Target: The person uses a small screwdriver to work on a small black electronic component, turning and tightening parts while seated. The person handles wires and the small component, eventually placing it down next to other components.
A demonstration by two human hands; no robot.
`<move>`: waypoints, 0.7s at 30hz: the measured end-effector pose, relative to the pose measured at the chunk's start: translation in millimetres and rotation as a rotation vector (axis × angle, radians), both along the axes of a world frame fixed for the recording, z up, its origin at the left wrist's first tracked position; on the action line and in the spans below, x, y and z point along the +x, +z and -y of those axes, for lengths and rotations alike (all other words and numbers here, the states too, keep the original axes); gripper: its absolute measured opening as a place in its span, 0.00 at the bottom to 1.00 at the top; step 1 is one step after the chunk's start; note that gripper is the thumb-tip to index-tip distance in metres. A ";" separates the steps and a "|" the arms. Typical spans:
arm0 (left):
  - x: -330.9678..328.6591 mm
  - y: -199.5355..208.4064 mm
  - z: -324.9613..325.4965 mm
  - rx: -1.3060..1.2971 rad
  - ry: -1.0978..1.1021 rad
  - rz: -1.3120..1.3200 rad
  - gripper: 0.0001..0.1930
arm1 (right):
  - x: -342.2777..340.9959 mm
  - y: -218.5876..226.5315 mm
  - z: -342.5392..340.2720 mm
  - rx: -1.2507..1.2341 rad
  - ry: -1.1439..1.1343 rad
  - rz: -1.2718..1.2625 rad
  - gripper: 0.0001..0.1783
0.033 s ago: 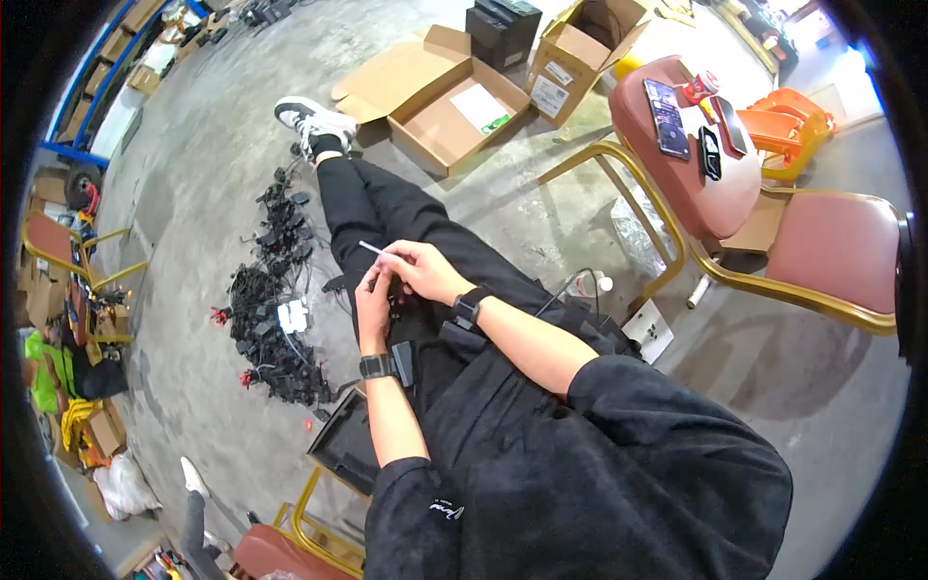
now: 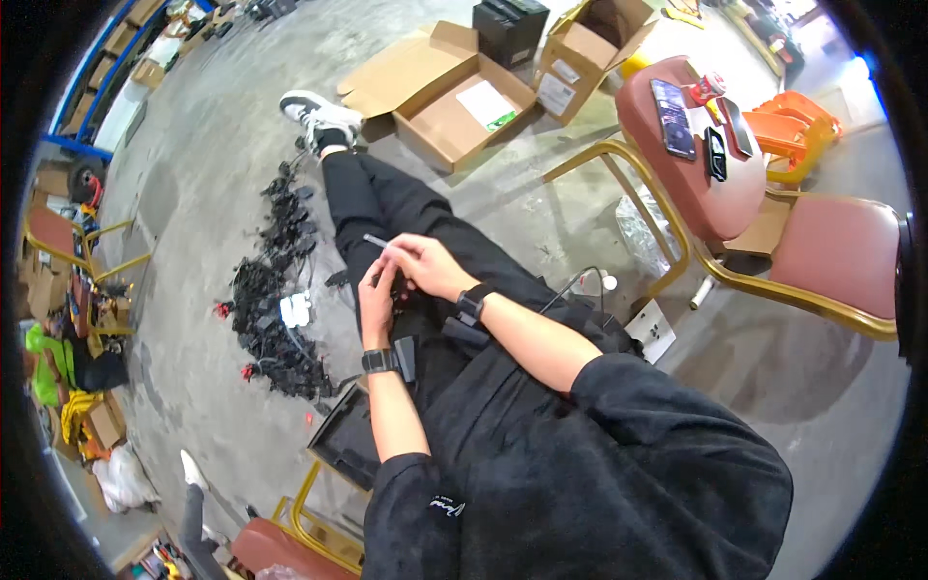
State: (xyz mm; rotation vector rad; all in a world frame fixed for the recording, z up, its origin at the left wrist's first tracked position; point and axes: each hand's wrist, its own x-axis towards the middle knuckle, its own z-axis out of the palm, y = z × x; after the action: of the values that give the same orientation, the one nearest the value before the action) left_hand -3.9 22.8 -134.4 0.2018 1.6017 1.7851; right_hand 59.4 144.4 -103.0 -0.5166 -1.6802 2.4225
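Above my black-trousered lap, my right hand (image 2: 425, 264) pinches a thin grey rod, perhaps a slim screwdriver (image 2: 375, 241), whose end sticks out past the fingertips. My left hand (image 2: 375, 302) is held close against it, fingers bent together. Something small and dark seems to sit between the two hands, mostly hidden by the fingers. Each wrist wears a black band with a dark box-shaped unit beside it.
A pile of black cables and small devices (image 2: 275, 333) lies on the floor to the left. An open cardboard box (image 2: 440, 135) is ahead. Phones (image 2: 674, 118) rest on a pinkish chair (image 2: 720, 208) at the right. A black tray (image 2: 343, 440) sits by my left elbow.
The whole view has shifted slightly. Both hands keep almost the same pose around the thin rod.
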 end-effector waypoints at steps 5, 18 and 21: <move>-3.4 -1.4 -4.9 0.156 0.031 -0.005 0.13 | -2.3 -14.7 -11.3 -0.107 -0.225 -0.106 0.10; -10.1 -15.9 4.4 0.327 0.338 0.161 0.10 | 2.2 -11.5 0.6 0.133 0.211 0.033 0.15; -9.4 -21.0 4.7 0.284 0.339 0.068 0.10 | 3.5 -7.6 -1.1 0.266 0.257 0.092 0.15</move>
State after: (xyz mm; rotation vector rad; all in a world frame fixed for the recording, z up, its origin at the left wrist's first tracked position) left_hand -13.3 18.1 -155.4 -0.0026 1.3905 2.2540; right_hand 62.9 145.5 -110.6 -0.3998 -2.1880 2.3117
